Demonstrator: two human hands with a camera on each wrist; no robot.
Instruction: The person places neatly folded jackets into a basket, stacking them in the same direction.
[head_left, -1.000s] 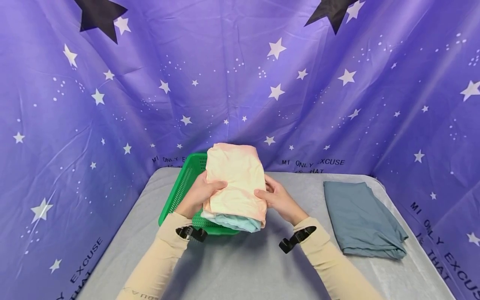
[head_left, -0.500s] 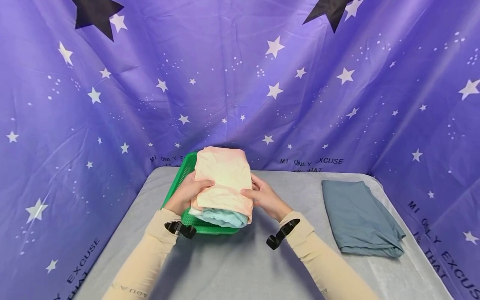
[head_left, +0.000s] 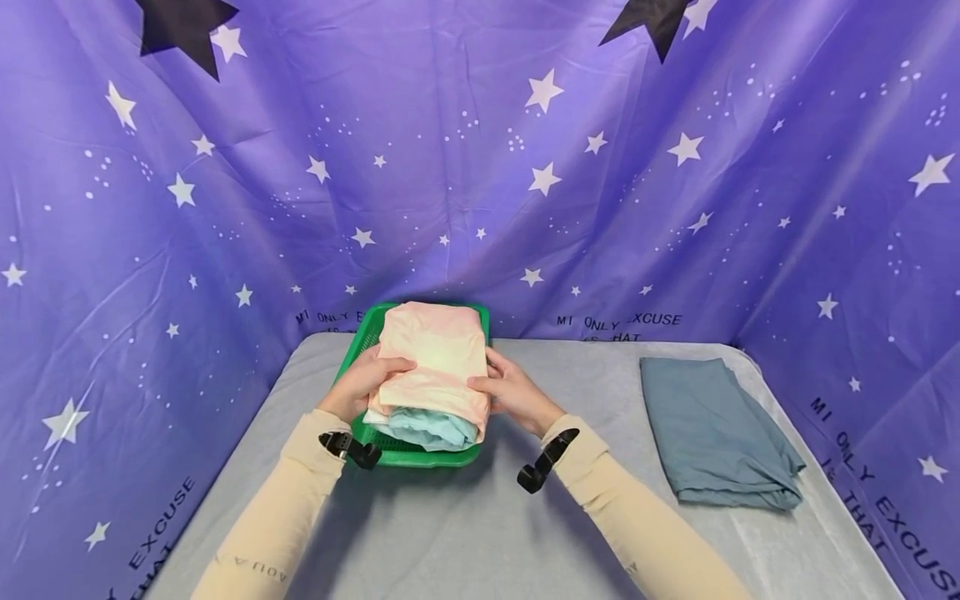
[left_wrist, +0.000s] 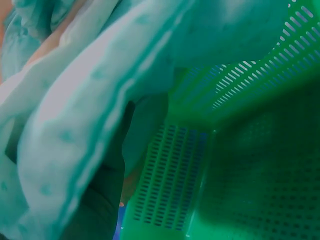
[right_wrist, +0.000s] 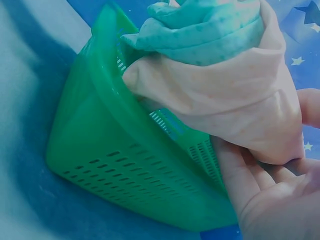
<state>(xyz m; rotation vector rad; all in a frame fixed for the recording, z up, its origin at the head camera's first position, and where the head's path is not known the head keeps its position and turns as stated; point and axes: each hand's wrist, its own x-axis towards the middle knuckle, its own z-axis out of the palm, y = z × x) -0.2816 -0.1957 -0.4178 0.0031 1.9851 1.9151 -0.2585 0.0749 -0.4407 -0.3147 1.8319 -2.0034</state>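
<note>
A folded pale pink garment [head_left: 435, 350], with light teal fabric [head_left: 427, 427] bulging from its near end, is held over a green plastic basket [head_left: 438, 459]. My left hand [head_left: 360, 385] grips the bundle's left side, thumb on top and fingers partly hidden. On the opposite side my right hand [head_left: 519, 394] pinches it, thumb above; in the right wrist view the fingers [right_wrist: 250, 175] lie beneath the pink cloth. Teal printed fabric [left_wrist: 75, 135] fills much of the left wrist view, beside the basket's slotted inner wall [left_wrist: 170, 175]. Whether the bundle touches the basket's floor cannot be seen.
A folded blue-grey cloth [head_left: 716, 433] lies on the right of the grey-covered table [head_left: 465, 533]. Purple star-printed curtains [head_left: 450, 150] enclose the back and both sides. The basket stands near the table's back left.
Both hands have carried the folded bundle left and slightly lower, so it now sits over the basket's opening. The basket's right rim has come into sight. The blue-grey cloth stays put.
</note>
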